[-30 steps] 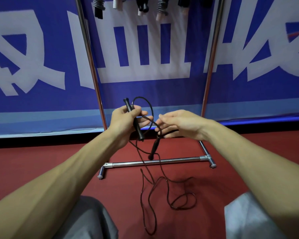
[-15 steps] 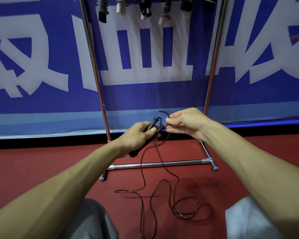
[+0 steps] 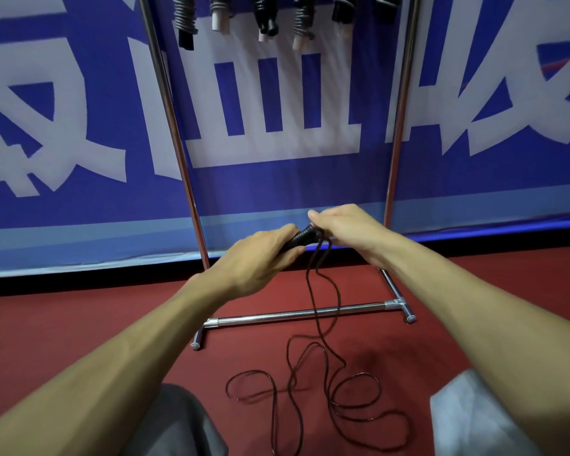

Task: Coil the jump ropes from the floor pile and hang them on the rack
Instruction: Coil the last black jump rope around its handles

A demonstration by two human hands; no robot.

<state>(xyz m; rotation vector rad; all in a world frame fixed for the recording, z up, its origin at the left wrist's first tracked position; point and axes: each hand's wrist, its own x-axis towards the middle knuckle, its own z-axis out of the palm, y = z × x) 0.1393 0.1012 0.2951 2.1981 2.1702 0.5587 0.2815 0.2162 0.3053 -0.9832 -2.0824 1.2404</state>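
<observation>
One jump rope (image 3: 310,230): left hand (image 3: 257,258) around up-right-slanting handles (image 3: 298,239), right hand (image 3: 349,227) pinching cord (image 3: 321,250).

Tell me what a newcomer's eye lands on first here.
At centre, the left hand grips the black handles while the right hand pinches the cord at their tip. The cord trails down into loose loops on the red floor, crossing the rack base bar. Coiled ropes hang along the top edge.
</observation>
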